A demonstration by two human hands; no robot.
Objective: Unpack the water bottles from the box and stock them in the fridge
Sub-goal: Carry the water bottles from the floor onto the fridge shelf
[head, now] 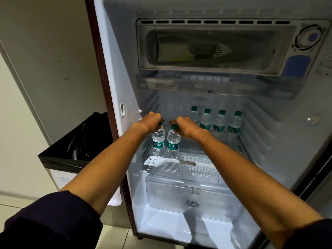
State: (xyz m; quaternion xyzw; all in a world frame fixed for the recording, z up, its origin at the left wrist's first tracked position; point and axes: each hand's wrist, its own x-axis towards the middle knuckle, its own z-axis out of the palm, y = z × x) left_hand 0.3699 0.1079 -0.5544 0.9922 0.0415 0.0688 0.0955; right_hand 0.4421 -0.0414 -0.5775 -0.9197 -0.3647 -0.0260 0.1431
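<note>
The caps of the two front bottles are mostly disappearing under the fingers: the left hand [151,120] is curling round the green cap of the left bottle [158,142], and the right hand [185,125] is gripping the cap of the right bottle [173,145], so each grip is grasping a bottle by its top. Both bottles are standing upright, just beside each other, at the left front of the glass shelf [186,168]; whether their bases are fully resting on it is hard to tell. Four more bottles [220,124] are standing in a row at the back of the same shelf, and the right hand and wrist are partly covering the leftmost one. The labels on that back row are too small to read.

The fridge [269,141] is standing open, its right edge cut off by the frame. A frosted freezer flap [212,49] is blurring whatever lies behind it. A white plastic scraper [161,161] is lying at the shelf's front edge, and a clear crisper drawer [188,193] is sitting below. To the left, a bin [75,151] lined with a black bag is standing on the tiled floor against a pale wall; its handwritten label is partly hidden behind the left forearm.
</note>
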